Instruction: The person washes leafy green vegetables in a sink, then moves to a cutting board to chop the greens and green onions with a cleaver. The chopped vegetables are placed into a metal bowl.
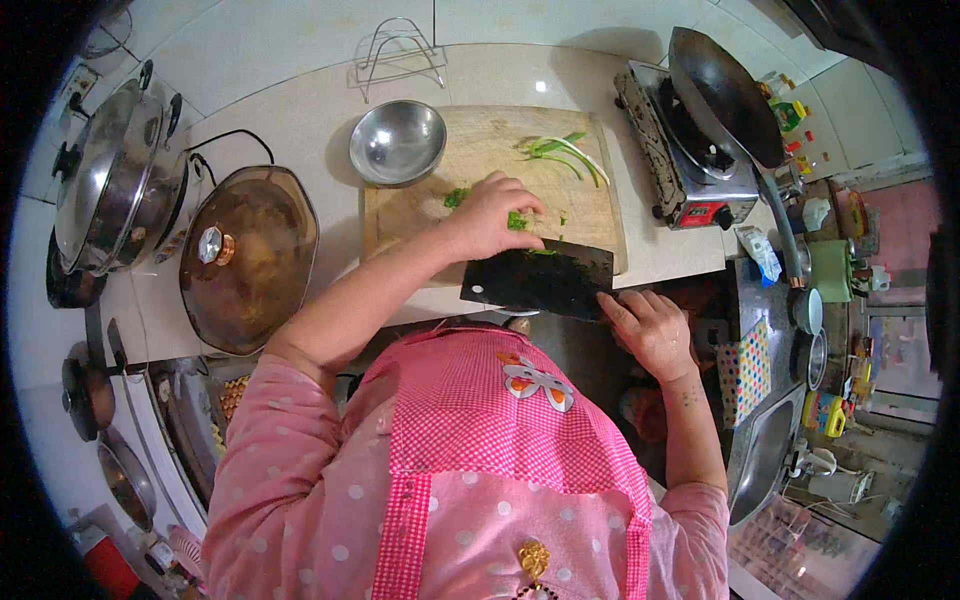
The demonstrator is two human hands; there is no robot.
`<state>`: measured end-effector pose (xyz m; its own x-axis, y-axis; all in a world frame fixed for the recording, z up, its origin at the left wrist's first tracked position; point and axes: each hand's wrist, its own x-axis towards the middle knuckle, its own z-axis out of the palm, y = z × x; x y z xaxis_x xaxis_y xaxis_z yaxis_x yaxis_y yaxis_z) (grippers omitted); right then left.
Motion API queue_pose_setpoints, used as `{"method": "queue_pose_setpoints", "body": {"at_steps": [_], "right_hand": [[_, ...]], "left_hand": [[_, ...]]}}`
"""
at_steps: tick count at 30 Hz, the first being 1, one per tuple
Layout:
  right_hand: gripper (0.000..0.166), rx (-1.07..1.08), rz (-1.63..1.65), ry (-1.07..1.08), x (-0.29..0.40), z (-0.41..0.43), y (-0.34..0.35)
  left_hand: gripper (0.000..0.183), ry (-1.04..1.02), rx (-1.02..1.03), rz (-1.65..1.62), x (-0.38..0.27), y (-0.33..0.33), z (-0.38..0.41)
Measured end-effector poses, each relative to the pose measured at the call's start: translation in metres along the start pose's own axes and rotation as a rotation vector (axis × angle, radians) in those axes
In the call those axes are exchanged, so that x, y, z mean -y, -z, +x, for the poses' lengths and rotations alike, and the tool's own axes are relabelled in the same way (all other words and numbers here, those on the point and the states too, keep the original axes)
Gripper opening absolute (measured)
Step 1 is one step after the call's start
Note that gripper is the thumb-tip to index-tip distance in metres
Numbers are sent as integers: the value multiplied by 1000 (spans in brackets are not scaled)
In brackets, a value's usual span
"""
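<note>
My right hand (649,330) grips the handle of a dark cleaver (544,281), its broad blade lying flat over the near edge of a wooden cutting board (405,225). My left hand (495,214) reaches over the board with its fingers curved and thumb by the blade; chopped green onion (516,220) shows between thumb and fingers. A few green bits lie on the blade. Another small heap of chopped green onion (456,197) lies beside the left hand. Uncut green onion stalks (574,156) rest at the board's far right. A steel bowl (398,142) stands at its far left corner.
A portable gas stove (694,150) carries a tilted wok (724,97) on the right. To the left are a glass-lidded pan (251,262) and a steel pot (120,180). A wire rack (401,56) stands near the wall; a sink (765,469) is at right.
</note>
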<state>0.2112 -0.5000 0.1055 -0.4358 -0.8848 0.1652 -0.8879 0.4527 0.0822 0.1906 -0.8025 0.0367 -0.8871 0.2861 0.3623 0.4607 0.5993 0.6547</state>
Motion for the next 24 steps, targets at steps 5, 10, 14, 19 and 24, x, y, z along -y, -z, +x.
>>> {"method": "queue_pose_setpoints", "body": {"at_steps": [5, 10, 14, 19, 24], "right_hand": [[39, 21, 3, 28, 8, 14, 6], [41, -6, 33, 69, 4, -3, 4], [46, 33, 86, 19, 1, -19, 5], [48, 12, 469, -298, 12, -38, -18], [38, 103, 916, -704, 43, -13, -34]], "left_hand": [[64, 242, 113, 277, 3, -6, -4], [39, 257, 20, 344, 28, 3, -20], [18, 316, 3, 138, 44, 10, -25], [18, 288, -142, -58, 58, 3, -42], [20, 660, -340, -286, 43, 3, -68]]}}
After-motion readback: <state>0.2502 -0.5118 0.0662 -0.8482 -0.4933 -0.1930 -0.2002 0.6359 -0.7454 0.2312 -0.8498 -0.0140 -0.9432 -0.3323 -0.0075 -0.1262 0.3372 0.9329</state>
